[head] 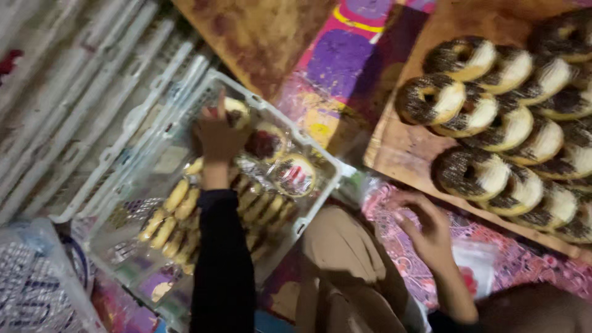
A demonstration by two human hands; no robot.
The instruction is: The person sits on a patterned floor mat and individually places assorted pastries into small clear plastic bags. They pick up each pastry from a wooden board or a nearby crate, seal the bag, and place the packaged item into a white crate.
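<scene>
Left hand (217,137) is reaching into a clear plastic tray (123,246), fingers curling down onto a round pastry (236,111) at the tray's far end. Hand is covering most of that pastry, so whether it is actually pinching it or just resting on top, I cannot tell. Dark sleeve (222,271) is running from the wrist back to the bottom edge.

Tray is sitting left of centre on a patterned cloth (345,61). Inside it: rows of small yellowish oblong pastries (169,213) at the near end, and two more round wrapped pastries (295,174) just right of the hand, one darker (264,145) next to it.

Right hand (425,231) is hovering low over the cloth, near the front edge of a wooden board (394,154), fingers loosely bent, nothing visible in them. A small clear plastic bag (475,265) is lying just beside it, right of the wrist.

Board is carrying overlapping rows of ring doughnuts (468,114), half dark chocolate sprinkles, half white topping. They are well apart from the left hand and near the right one, not touching.

A second wooden board (259,37) is lying at top centre. White plastic crates (68,105) are filling the left side. Frame is motion-blurred, fine detail unclear.
</scene>
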